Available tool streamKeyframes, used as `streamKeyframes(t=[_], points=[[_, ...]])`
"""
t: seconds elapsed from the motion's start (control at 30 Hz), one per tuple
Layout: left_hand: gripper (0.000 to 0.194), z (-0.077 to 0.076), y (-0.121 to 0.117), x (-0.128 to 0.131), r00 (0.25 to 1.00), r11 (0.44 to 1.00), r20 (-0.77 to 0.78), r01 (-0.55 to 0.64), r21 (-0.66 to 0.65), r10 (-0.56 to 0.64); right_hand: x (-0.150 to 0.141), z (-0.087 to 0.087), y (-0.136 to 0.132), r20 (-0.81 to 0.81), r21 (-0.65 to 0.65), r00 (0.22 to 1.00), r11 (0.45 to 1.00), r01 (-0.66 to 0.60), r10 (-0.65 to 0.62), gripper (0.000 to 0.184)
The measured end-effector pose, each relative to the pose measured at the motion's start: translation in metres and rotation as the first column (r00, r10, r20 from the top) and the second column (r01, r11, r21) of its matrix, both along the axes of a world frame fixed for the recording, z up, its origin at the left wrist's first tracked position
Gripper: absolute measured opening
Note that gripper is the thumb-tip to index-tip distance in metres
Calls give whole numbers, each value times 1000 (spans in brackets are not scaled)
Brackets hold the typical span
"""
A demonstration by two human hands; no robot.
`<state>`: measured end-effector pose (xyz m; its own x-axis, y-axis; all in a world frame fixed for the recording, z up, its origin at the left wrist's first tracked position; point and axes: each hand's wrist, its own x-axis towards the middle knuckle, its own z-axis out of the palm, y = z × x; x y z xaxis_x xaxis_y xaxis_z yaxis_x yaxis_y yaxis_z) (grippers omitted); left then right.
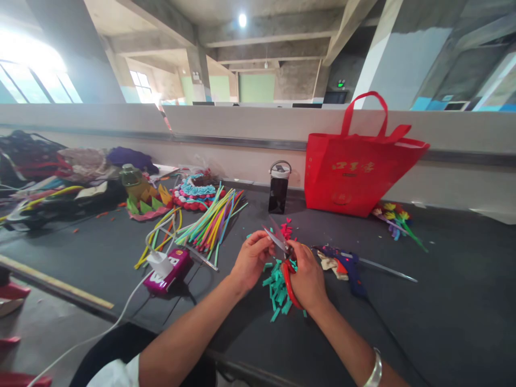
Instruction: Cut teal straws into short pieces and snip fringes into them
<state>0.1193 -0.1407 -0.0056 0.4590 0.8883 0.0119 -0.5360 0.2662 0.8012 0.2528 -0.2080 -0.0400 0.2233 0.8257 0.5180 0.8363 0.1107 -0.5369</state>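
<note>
My right hand (308, 277) is wrapped round the red handles of a pair of scissors (291, 287), whose blades are spread apart and point up and left. Close to the blades, my left hand (253, 259) is closed in a pinch; whatever sits between its fingertips is too small to make out. Under both hands lies a pile of short cut teal strips (278, 290). A few small red pieces (286, 230) lie just beyond the scissors.
A blue glue gun (350, 263) with a clear stick lies at right. Behind stand a black bottle (278, 188) and a red bag (350, 177). Colourful straw-like sticks (212, 223), a purple power block (169, 273) with a white cable, and craft flowers (397, 219) are on the dark table.
</note>
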Motion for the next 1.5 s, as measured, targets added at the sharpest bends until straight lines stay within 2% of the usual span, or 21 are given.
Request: streamKeyframes(t=[0.27,0.63,1.07,1.3,1.5], points=[[17,-1,-4,1,999,999,10,41,-6,-41,0,4,-1,33,-76,999,997,30,-28,48],[19,0,-2,0,998,998,-2,55,-16,-55,2,0,-2,14,-68,1000,998,2,-1,40],[19,2,-3,-1,999,999,-15,45,-29,-45,0,-2,-3,-39,-42,999,999,-25,24,41],[14,-2,-1,0,999,999,-10,38,17,-38,-1,-1,-4,-83,-27,996,999,-44,41,42],[13,-6,-3,2,1000,999,-2,26,35,-26,-1,1,-3,7,-53,1000,999,11,-11,43]])
